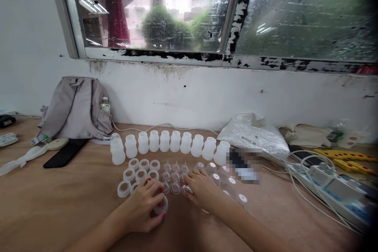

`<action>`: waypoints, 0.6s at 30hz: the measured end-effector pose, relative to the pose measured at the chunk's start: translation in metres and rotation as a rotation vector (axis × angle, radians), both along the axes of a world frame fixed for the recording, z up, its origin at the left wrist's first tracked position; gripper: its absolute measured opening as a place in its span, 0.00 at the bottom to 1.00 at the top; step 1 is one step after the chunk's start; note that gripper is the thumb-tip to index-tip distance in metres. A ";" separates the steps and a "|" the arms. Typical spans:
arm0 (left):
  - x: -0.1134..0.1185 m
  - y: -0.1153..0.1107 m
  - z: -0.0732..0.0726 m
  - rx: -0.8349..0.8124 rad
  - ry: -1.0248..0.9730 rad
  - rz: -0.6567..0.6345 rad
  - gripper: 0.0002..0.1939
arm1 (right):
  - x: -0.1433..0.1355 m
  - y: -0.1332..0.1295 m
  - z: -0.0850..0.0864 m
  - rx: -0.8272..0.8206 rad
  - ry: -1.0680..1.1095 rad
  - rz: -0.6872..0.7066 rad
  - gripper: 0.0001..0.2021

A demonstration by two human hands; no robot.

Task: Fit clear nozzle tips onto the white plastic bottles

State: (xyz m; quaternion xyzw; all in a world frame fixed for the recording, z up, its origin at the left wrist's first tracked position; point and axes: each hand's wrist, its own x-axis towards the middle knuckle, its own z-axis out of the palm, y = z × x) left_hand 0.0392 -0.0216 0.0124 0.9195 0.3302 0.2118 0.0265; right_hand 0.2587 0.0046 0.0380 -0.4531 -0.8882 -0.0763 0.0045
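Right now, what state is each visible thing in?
Left hand: gripping a ring
Right hand: fingers at a teat
Other rings: lying flat
Other teats: tips up
White bottles: upright, tops look open
Clear covers: upright
Backpack: upright
Drink bottle: capped
Power strip: adapter plugged in

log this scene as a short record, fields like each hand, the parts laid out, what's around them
left hand: the left hand has a translucent ring between thumb and fingers; whether it is lifted is unclear
right hand: the right hand has its fingertips at a clear teat-shaped piece; grip unclear
bottles: ten white bottles, upright in an arc beyond the hands
left group: other rings, partly hidden by the left hand
right group: clear domed covers, partly hidden by the right arm
surroundings: grey backpack at left; plastic bag and power strip at right
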 end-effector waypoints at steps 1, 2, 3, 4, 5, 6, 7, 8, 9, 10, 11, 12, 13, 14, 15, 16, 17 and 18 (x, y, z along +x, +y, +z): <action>-0.001 0.001 -0.001 0.014 0.003 0.005 0.06 | -0.001 0.001 -0.003 0.003 -0.011 -0.002 0.06; -0.002 0.003 -0.002 0.032 -0.001 0.011 0.06 | -0.001 0.002 -0.006 0.005 -0.020 -0.006 0.07; -0.003 0.004 -0.002 0.052 -0.012 0.019 0.06 | -0.002 0.003 -0.009 0.008 -0.027 -0.012 0.07; -0.004 0.006 -0.003 0.070 -0.025 0.021 0.05 | -0.002 0.003 -0.010 0.011 -0.033 -0.018 0.07; -0.006 0.008 -0.004 0.087 -0.041 0.018 0.05 | -0.003 0.004 -0.012 0.015 -0.039 -0.024 0.07; -0.007 0.009 -0.004 0.104 -0.055 0.012 0.05 | -0.003 0.004 -0.012 0.022 -0.044 -0.029 0.07; -0.009 0.011 -0.004 0.119 -0.065 0.003 0.05 | -0.004 0.004 -0.013 0.028 -0.047 -0.030 0.07; -0.010 0.013 -0.005 0.134 -0.073 -0.005 0.06 | -0.004 0.004 -0.013 0.036 -0.050 -0.029 0.06; -0.012 0.014 -0.006 0.149 -0.076 -0.011 0.06 | -0.004 0.004 -0.013 0.041 -0.053 -0.028 0.06; -0.013 0.016 -0.007 0.167 -0.079 -0.012 0.07 | -0.004 0.004 -0.012 0.044 -0.058 -0.028 0.06; -0.015 0.017 -0.008 0.186 -0.083 -0.010 0.07 | -0.004 0.004 -0.012 0.043 -0.062 -0.028 0.06; -0.016 0.019 -0.010 0.204 -0.086 -0.006 0.08 | -0.005 0.004 -0.011 0.039 -0.065 -0.029 0.06; -0.018 0.021 -0.011 0.224 -0.092 0.002 0.09 | -0.005 0.003 -0.010 0.033 -0.063 -0.030 0.06; -0.019 0.024 -0.013 0.250 -0.107 0.017 0.10 | -0.005 0.003 -0.010 0.027 -0.058 -0.030 0.06; -0.022 0.027 -0.014 0.285 -0.141 0.048 0.11 | -0.005 0.003 -0.009 0.021 -0.048 -0.030 0.06; -0.024 0.030 -0.014 0.331 -0.203 0.102 0.11 | -0.005 0.003 -0.008 0.016 -0.036 -0.030 0.06; -0.027 0.033 -0.014 0.390 -0.296 0.176 0.10 | -0.005 0.002 -0.006 0.012 -0.024 -0.030 0.06; -0.031 0.037 -0.013 0.455 -0.412 0.263 0.09 | -0.005 0.002 -0.004 0.009 -0.012 -0.031 0.06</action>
